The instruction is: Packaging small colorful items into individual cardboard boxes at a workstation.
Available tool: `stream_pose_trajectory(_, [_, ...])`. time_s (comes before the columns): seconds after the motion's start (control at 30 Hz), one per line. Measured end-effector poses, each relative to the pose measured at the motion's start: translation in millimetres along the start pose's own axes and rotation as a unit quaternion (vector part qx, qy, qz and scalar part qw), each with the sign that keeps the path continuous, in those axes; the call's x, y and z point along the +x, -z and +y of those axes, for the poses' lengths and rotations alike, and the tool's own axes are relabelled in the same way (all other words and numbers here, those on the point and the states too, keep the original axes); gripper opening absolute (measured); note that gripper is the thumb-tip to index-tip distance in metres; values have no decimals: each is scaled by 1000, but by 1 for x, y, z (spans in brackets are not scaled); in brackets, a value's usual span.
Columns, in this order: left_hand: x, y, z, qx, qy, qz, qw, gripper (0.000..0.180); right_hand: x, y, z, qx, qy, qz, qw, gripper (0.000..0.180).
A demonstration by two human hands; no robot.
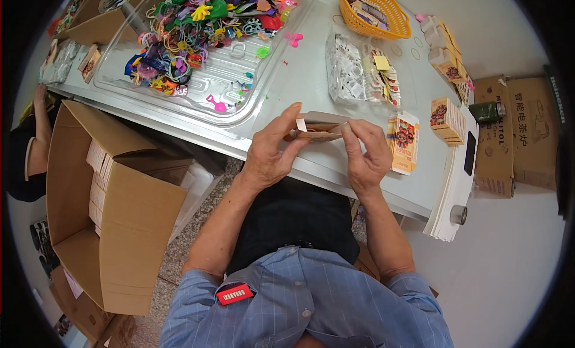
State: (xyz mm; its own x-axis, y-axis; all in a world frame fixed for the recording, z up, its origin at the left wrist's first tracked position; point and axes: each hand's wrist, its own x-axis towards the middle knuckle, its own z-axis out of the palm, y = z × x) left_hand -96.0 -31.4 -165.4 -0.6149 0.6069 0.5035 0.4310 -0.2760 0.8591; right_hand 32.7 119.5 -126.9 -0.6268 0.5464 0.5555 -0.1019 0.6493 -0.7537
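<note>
Between my two hands is a small paperboard box point(326, 117) with its top flaps raised and its mouth facing me. My left hand point(268, 149) pinches its left end between thumb and fingers. At the other end, my right hand point(369, 155) grips the edge with thumb and fingertips. What lies inside the box is too dark to make out. Flat orange-and-white cartons point(403, 143) with a printed food picture lie on the table just beyond my right hand. A clear plastic tray point(239, 117) heaped with colourful small toys point(185, 36) spreads out past my left hand.
Clear containers point(350, 69) of small packets stand near a yellow basket point(374, 12). Stacked small boxes point(448, 121), a dark phone point(470, 151) and white sheets point(444, 204) line the right side. An open brown carton point(129, 228) stands left, where another person's arm point(39, 132) shows.
</note>
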Motion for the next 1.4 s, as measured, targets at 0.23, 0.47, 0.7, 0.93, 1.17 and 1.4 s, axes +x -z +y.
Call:
stream_pose_trajectory(0.23, [-4,-3,0,9,-21,51,998,63,-5,-13,6,-21,74,4,997,25])
stream_pose_trajectory(0.47, [3,-4,-1,91,-82,51,991,55,2,-10,12,-35,75,-58,995,35])
stream_pose_trajectory(0.7, [4,-1,-4,124,-145,38,981,58,11,-1,20,185,-89,-132,970,21])
stream_pose_trajectory(0.93, [4,4,5,45,-54,18,997,57,6,-2,14,173,-71,-114,976,18])
stream_pose_trajectory(1.17, [3,5,6,24,-36,6,999,55,16,-7,5,155,-121,-99,975,13])
stream_pose_trajectory(1.4, [4,14,11,-17,45,-42,998,47,18,-12,7,170,-137,-124,968,17])
